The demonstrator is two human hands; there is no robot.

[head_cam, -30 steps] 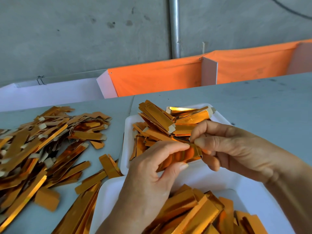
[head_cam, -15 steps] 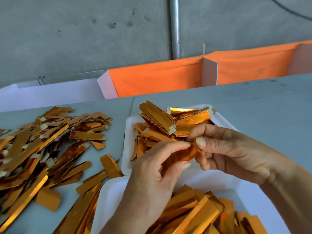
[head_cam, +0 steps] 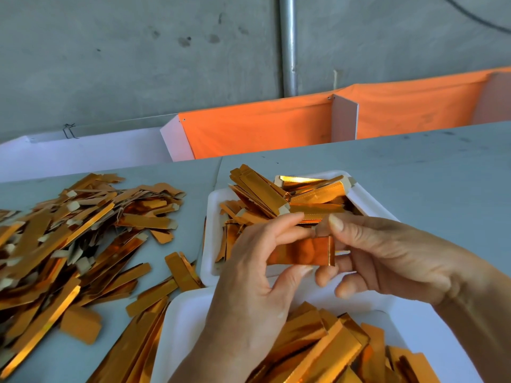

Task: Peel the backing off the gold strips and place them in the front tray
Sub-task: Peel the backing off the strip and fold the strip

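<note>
Both hands hold one gold strip (head_cam: 302,251) above the gap between two white trays. My left hand (head_cam: 254,277) pinches its left part between thumb and fingers. My right hand (head_cam: 387,255) pinches the strip's upper right end with thumb and forefinger. The strip faces me, shiny side out. The near tray (head_cam: 177,335) holds several gold strips (head_cam: 326,352). The far tray (head_cam: 211,217) holds several more gold pieces (head_cam: 276,197) with pale tabs.
A big loose heap of gold strips (head_cam: 69,239) covers the grey table (head_cam: 414,175) on the left. A few strips (head_cam: 182,272) lie between heap and trays. Orange cloth bins (head_cam: 262,128) and a concrete wall stand behind the table.
The strip has turned from a slanted, edge-on hold to facing me flat. My right thumb and forefinger have shifted up to its top right end.
</note>
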